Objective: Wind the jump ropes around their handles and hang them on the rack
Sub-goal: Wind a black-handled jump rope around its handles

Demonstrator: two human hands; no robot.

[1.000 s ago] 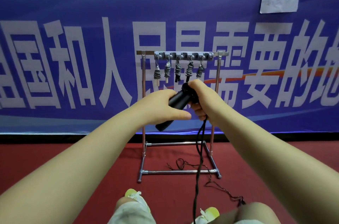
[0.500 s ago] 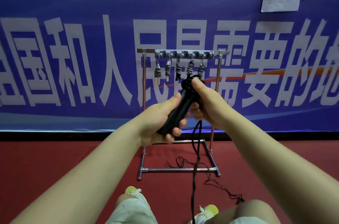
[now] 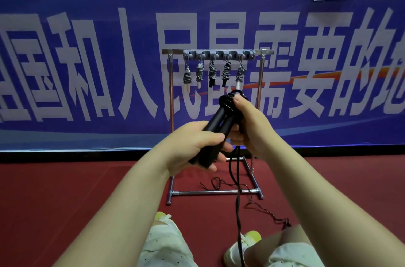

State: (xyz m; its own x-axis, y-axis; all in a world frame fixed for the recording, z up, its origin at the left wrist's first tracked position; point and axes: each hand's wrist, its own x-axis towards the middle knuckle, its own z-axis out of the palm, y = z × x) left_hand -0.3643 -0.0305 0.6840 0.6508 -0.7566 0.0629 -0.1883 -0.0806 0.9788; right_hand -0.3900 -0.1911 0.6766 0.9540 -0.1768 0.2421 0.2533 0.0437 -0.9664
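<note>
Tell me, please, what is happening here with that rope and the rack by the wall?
A person is winding a black jump rope around its two black handles. The left hand grips the lower ends of the paired handles, while the right hand holds the rope at their top, where a few turns are already wrapped. The rest of the rope hangs down and trails across the red floor. Five wound ropes hang on the metal rack in front of the blue banner.

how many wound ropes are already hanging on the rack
5, in a row under the rack's top bar: bundles at far left, second, middle, fourth, far right. None looks hidden.
</note>
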